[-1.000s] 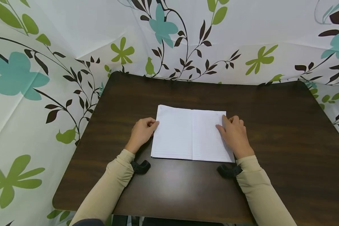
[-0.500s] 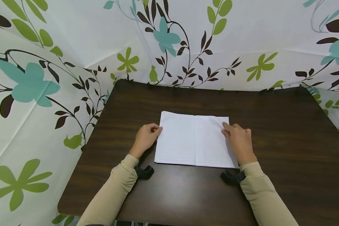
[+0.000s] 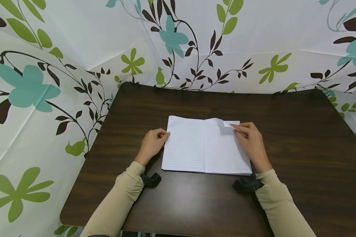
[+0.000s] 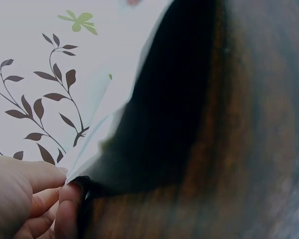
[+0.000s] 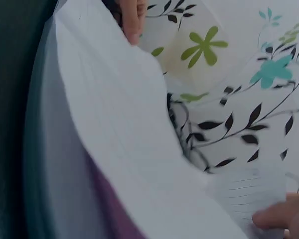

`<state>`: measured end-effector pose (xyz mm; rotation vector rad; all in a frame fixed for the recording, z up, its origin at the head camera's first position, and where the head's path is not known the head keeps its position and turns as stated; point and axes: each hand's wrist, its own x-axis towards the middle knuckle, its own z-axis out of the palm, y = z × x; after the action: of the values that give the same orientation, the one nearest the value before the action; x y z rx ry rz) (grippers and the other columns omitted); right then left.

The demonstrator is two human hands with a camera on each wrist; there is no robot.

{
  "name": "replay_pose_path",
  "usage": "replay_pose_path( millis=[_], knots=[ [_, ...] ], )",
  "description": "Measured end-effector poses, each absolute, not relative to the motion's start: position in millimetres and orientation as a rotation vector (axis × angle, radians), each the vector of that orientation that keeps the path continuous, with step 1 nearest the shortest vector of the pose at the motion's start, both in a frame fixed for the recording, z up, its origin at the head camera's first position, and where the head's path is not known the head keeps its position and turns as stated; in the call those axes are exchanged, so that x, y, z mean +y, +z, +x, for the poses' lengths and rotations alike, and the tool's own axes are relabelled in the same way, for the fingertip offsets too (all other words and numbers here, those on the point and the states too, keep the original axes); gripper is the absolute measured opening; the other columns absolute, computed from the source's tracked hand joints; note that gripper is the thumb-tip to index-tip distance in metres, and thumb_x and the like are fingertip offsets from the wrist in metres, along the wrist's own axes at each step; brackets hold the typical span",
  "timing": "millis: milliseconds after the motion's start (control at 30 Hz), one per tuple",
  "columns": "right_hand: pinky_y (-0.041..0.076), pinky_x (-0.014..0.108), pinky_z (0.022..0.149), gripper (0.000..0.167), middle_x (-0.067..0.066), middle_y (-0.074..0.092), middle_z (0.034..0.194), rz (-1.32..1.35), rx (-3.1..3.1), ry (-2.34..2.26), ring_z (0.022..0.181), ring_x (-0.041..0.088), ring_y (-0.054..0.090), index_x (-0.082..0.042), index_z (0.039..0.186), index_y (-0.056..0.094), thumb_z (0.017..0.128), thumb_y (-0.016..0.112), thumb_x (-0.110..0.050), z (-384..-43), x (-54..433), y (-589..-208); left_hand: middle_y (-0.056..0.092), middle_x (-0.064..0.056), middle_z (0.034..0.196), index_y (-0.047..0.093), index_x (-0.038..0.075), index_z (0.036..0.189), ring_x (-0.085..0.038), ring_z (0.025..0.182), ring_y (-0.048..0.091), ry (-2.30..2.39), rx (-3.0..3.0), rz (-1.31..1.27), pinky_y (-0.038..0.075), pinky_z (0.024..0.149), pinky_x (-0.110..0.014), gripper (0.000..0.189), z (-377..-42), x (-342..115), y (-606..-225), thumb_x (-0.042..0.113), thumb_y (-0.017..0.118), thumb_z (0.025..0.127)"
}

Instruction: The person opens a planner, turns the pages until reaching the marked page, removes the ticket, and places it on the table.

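On the counter (image 3: 185, 200), an open notebook (image 3: 182, 144): left hand (image 3: 152, 144) pinching its left edge, right hand (image 3: 251, 141) pinching a page (image 3: 218, 144) near its top corner. A slow, even lift should spare it creases!

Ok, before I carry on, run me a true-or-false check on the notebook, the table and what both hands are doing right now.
1. The notebook lies open on the table. True.
2. The right hand lies flat on the table. False: it pinches a page near its top right corner.
3. The left hand pinches the notebook's left edge. True.
4. The two facing pages carry no ruled lines. False: faint lines run across both.
5. A black device sits at each wrist. True.
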<state>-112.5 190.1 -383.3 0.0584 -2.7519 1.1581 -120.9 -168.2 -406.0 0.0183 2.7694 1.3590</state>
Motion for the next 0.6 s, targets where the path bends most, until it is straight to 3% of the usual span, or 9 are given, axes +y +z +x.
replay_pose_path(
  millis=[133, 233, 333, 433, 500, 600],
  knots=[
    [0.043, 0.043, 0.090, 0.037, 0.015, 0.061, 0.140, 0.278, -2.857, 1.172, 0.120, 0.032, 0.056, -0.016, 0.144, 0.064, 0.108, 0.058, -0.022, -106.9, 187.7, -373.0, 0.066, -0.002, 0.069, 0.078, 0.011, 0.104, -0.015, 0.059, 0.058, 1.358, 2.769, 0.012, 0.043, 0.057, -0.030, 0.025, -120.4, -168.1, -404.8, 0.032, 0.065, 0.104],
    [0.049, 0.057, 0.100, 0.048, 0.017, 0.055, 0.149, 0.428, -2.955, 1.205, 0.133, 0.037, 0.054, -0.013, 0.153, 0.053, 0.109, 0.056, -0.030, -102.2, 185.7, -364.6, 0.066, -0.003, 0.069, 0.078, 0.011, 0.104, -0.015, 0.059, 0.058, 1.363, 2.765, 0.014, 0.043, 0.056, -0.030, 0.025, -120.2, -168.4, -404.8, 0.032, 0.065, 0.104],
    [0.044, 0.066, 0.109, 0.065, 0.019, 0.043, 0.161, 0.549, -3.040, 1.269, 0.142, 0.043, 0.048, -0.012, 0.163, 0.036, 0.107, 0.060, -0.036, -95.9, 182.5, -356.4, 0.066, -0.003, 0.069, 0.078, 0.011, 0.103, -0.016, 0.059, 0.058, 1.360, 2.763, 0.013, 0.042, 0.056, -0.030, 0.024, -119.7, -169.0, -405.3, 0.031, 0.065, 0.104],
    [0.032, 0.071, 0.117, 0.083, 0.015, 0.025, 0.172, 0.674, -3.104, 1.283, 0.155, 0.044, 0.029, -0.018, 0.168, 0.020, 0.102, 0.067, -0.039, -86.4, 178.3, -347.1, 0.067, -0.003, 0.070, 0.078, 0.011, 0.103, -0.015, 0.059, 0.058, 1.353, 2.766, 0.014, 0.042, 0.056, -0.030, 0.025, -119.7, -169.5, -405.9, 0.032, 0.065, 0.104],
    [0.025, 0.066, 0.123, 0.091, 0.011, 0.014, 0.175, 0.764, -3.115, 1.269, 0.160, 0.041, 0.017, -0.022, 0.169, 0.013, 0.100, 0.071, -0.038, -78.4, 175.0, -341.1, 0.067, -0.003, 0.070, 0.078, 0.011, 0.103, -0.015, 0.059, 0.058, 1.350, 2.771, 0.017, 0.042, 0.055, -0.030, 0.025, -120.1, -169.7, -406.1, 0.032, 0.065, 0.104],
    [0.016, 0.032, 0.130, 0.095, 0.010, 0.006, 0.177, 0.897, -3.071, 1.252, 0.162, 0.036, 0.009, -0.023, 0.169, 0.007, 0.100, 0.072, -0.028, -65.5, 169.3, -333.9, 0.067, -0.002, 0.069, 0.078, 0.012, 0.103, -0.015, 0.059, 0.057, 1.345, 2.778, 0.019, 0.042, 0.056, -0.030, 0.025, -121.1, -169.6, -406.3, 0.033, 0.064, 0.104]
  ],
)
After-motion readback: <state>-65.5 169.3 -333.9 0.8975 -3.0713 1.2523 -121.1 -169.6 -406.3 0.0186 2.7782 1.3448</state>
